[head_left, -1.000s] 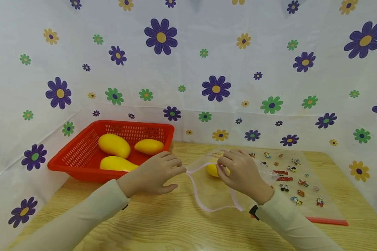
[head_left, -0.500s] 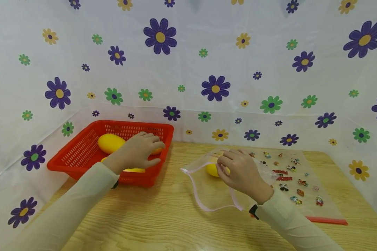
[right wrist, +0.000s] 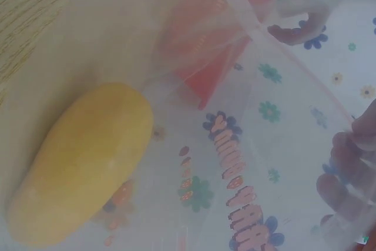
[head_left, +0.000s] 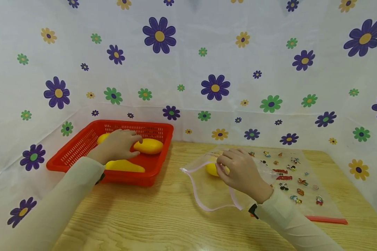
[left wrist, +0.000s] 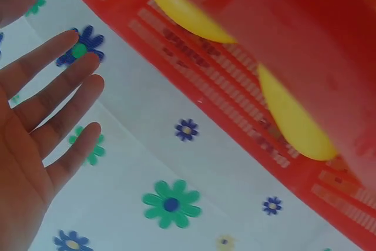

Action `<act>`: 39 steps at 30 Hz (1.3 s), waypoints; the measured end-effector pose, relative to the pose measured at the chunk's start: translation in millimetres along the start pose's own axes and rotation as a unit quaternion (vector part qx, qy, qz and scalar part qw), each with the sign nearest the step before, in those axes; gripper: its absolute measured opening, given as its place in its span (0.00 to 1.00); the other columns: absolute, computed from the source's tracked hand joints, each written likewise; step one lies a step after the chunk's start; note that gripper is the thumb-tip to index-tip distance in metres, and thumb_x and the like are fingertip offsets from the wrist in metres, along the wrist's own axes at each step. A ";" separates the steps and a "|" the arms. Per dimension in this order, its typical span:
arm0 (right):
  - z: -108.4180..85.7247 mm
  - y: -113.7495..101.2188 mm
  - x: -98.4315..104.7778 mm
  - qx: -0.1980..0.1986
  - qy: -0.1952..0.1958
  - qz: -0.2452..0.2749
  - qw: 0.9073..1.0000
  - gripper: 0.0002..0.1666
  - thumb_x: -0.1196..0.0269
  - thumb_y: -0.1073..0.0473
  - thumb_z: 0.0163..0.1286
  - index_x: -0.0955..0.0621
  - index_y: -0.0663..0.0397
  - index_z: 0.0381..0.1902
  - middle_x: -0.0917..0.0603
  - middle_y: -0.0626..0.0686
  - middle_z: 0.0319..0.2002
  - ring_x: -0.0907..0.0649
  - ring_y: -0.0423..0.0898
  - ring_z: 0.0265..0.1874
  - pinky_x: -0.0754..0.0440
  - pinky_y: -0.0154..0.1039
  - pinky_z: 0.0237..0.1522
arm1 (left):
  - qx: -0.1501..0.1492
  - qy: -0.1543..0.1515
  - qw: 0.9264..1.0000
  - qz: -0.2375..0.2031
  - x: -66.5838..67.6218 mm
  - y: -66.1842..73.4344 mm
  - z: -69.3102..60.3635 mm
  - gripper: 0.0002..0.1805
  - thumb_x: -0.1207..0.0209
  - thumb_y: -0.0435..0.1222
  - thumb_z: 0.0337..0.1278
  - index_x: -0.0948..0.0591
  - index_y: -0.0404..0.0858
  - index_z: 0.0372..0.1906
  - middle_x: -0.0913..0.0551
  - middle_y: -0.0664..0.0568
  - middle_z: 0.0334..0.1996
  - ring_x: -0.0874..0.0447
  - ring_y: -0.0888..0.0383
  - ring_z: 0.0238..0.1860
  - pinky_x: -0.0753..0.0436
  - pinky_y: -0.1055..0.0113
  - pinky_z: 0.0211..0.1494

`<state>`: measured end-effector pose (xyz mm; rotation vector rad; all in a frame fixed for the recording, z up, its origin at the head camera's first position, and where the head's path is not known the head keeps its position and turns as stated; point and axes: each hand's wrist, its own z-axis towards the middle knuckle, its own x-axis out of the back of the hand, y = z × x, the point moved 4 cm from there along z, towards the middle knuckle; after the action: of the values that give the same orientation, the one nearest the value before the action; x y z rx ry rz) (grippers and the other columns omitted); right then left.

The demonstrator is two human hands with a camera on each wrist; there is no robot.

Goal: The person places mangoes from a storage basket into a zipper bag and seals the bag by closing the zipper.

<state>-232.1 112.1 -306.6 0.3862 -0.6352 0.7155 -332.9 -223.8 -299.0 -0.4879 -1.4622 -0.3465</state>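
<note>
Three yellow fruits (head_left: 149,147) lie in the red basket (head_left: 141,179) at eight o'clock; over it my left hand (head_left: 118,144) hangs, fingers parted, gripping nothing. At five o'clock, a clear bag (head_left: 212,197) encloses another yellow fruit (head_left: 212,169), and my right hand (head_left: 242,172) pinches that bag. A printed bag (head_left: 296,179) lies at four o'clock.

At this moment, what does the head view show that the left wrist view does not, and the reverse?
Only the head view: the right hand pinching the clear bag, the cartoon-printed plastic, the wooden table.

Only the left wrist view: the palm side of the left hand.

Both: that hand itself, the red basket, yellow fruit inside it, the flowered cloth.
</note>
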 end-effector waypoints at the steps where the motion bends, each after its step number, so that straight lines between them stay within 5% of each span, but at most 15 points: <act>1: 0.1 0.0 0.0 0.000 0.001 -0.001 1.000 0.07 0.36 0.60 0.54 0.21 0.51 0.19 0.21 0.46 0.19 0.25 0.43 0.21 0.29 0.38 0.29 | 0.007 -0.004 1.000 -0.002 -1.2 -4.3 -0.8 0.25 0.36 0.46 0.49 0.21 0.42 0.53 0.21 0.42 0.55 0.26 0.41 0.58 0.33 0.39 0.63; 11: 0.4 0.0 0.3 0.004 0.004 -0.003 1.000 0.07 0.35 0.60 0.54 0.21 0.50 0.19 0.21 0.46 0.19 0.24 0.43 0.22 0.29 0.38 0.29 | 0.048 -0.017 0.999 -0.019 -12.5 -38.2 -9.4 0.26 0.36 0.48 0.45 0.21 0.45 0.53 0.21 0.43 0.55 0.25 0.41 0.56 0.30 0.39 0.60; 26: -1.3 0.8 -1.6 0.006 0.013 0.009 1.000 0.08 0.36 0.61 0.54 0.23 0.50 0.19 0.24 0.46 0.18 0.26 0.42 0.21 0.31 0.37 0.28 | 0.106 -0.105 0.988 -0.050 -31.3 -60.2 -23.6 0.29 0.33 0.44 0.44 0.23 0.41 0.55 0.24 0.35 0.57 0.26 0.36 0.55 0.27 0.38 0.55; 39: 0.4 0.4 -1.6 0.012 0.015 0.005 1.000 0.08 0.36 0.61 0.54 0.23 0.49 0.19 0.24 0.45 0.17 0.26 0.42 0.21 0.32 0.36 0.27 | 0.141 -0.191 0.960 -0.146 -41.6 -65.6 -31.8 0.36 0.31 0.42 0.42 0.28 0.41 0.61 0.27 0.35 0.58 0.28 0.39 0.52 0.27 0.37 0.53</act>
<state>-233.5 111.4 -307.3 0.3932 -0.6019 0.7381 -342.6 -299.1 -334.8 -0.1075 -1.9338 -0.2770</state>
